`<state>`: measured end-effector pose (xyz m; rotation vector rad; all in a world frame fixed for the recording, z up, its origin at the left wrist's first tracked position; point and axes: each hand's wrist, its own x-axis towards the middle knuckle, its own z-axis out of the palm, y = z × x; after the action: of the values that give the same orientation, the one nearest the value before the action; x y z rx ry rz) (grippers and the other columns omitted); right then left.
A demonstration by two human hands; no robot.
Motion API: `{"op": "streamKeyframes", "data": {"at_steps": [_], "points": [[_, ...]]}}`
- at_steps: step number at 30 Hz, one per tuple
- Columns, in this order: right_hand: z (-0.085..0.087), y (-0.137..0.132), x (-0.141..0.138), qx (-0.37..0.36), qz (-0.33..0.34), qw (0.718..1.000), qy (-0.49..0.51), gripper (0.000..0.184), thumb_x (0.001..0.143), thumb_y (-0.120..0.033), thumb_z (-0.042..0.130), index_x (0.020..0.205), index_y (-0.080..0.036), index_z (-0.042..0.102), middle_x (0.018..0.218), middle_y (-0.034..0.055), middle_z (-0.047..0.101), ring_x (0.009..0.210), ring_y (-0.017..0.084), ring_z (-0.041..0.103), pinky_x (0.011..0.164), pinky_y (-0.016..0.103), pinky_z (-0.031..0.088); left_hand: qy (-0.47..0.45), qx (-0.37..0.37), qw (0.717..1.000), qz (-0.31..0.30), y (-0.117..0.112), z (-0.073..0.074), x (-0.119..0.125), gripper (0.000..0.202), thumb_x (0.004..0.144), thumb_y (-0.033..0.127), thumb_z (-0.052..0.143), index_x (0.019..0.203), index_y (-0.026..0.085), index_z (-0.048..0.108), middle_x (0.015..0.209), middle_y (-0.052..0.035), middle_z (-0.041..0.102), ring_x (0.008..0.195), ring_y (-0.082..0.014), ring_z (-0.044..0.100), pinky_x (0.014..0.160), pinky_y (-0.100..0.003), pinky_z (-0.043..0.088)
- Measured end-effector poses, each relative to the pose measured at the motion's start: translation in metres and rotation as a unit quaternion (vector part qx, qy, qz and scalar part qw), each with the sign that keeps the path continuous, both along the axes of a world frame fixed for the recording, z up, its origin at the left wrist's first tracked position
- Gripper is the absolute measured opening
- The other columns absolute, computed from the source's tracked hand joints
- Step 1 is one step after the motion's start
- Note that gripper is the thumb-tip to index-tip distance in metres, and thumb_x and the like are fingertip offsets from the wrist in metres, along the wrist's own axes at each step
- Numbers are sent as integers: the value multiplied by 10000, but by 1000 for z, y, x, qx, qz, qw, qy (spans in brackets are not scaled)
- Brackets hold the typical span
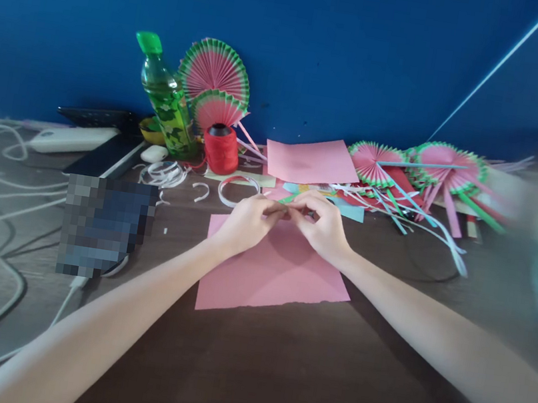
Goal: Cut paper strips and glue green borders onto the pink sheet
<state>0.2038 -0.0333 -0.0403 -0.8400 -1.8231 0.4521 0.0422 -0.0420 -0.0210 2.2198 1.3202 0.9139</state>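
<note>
Both my hands meet over a pink paper sheet (pixel 263 275) on the dark table. My left hand (pixel 248 222) is closed, thumb and fingers pinched. My right hand (pixel 320 226) is closed too, its fingertips touching those of the left. A narrow green strip (pixel 289 198), probably paper, shows between them; most of it is hidden by the fingers. Just beyond the hands lies another pink sheet (pixel 313 161). Left of my left hand are a white ring of tape or strip (pixel 222 191) and a spool of red thread (pixel 222 151).
Pleated pink-and-green paper fans (pixel 217 72) lean on the blue wall, and more fans (pixel 376 162) lie at right with loose paper strips (pixel 441 234). A green bottle (pixel 167 105) stands at left. Nearby are a blurred-out phone-like device (pixel 108 228) and white cables (pixel 19 265).
</note>
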Motion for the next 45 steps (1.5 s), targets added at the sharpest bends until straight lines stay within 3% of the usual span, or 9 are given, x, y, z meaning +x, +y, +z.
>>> {"op": "streamKeyframes", "data": {"at_steps": [20,26,45], "points": [[-3,1,0,11,0,1000,-3,124,742,-69,546,727,-185,586,767,24,570,727,141,554,588,278,475,11,8,1000,10,-1,-1,2,216,802,144,506,857,185,711,842,-51,687,785,-169,618,724,-297,491],[0,0,0,2,0,1000,-8,105,760,-99,567,720,-188,606,754,28,591,742,152,566,632,303,483,9,-7,1000,9,-1,1,1,223,805,136,502,868,179,712,841,-52,699,817,-179,619,762,-313,486],[-2,-2,-1,-4,-4,1000,-11,59,770,-161,561,736,-198,592,804,42,593,785,171,583,638,331,519,22,-3,1000,7,0,-1,-2,220,802,170,513,836,211,726,774,-45,663,743,-175,613,694,-300,490]]}}
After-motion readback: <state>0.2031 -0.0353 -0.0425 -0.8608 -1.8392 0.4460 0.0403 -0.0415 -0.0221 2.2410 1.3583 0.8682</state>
